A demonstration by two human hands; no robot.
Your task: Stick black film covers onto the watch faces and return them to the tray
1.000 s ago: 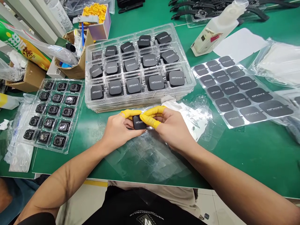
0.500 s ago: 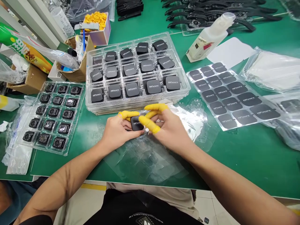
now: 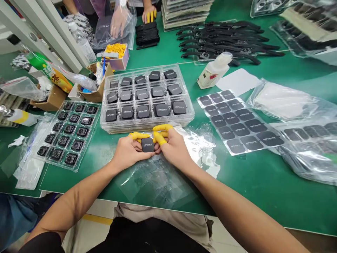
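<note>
My left hand (image 3: 126, 151), with yellow finger cots, grips a small black square smartwatch (image 3: 147, 144) between thumb and fingers, its pale lettering facing up. At its right edge is my right hand (image 3: 173, 146), also in yellow finger cots, with thumb and forefinger close together. What they pinch, if anything, is too small to make out. Below both hands lie loose clear film pieces (image 3: 158, 179) on the green table. Just beyond stands a stack of clear trays (image 3: 147, 127) whose compartments hold several similar black square pieces.
On the left, a clear tray (image 3: 58, 135) holds several watches. A sheet of black stickers (image 3: 238, 124) lies to the right, near a white bottle (image 3: 213, 72). Silvery backing scraps (image 3: 204, 149) sit beside my right hand. Farther back are black strapped watches (image 3: 221, 40) and another person's hands (image 3: 149, 14).
The view has tilted up, showing more of the far table and another person's hands. My right thumb and forefinger have moved off the watch's face to its right edge; its lettering shows more fully.
</note>
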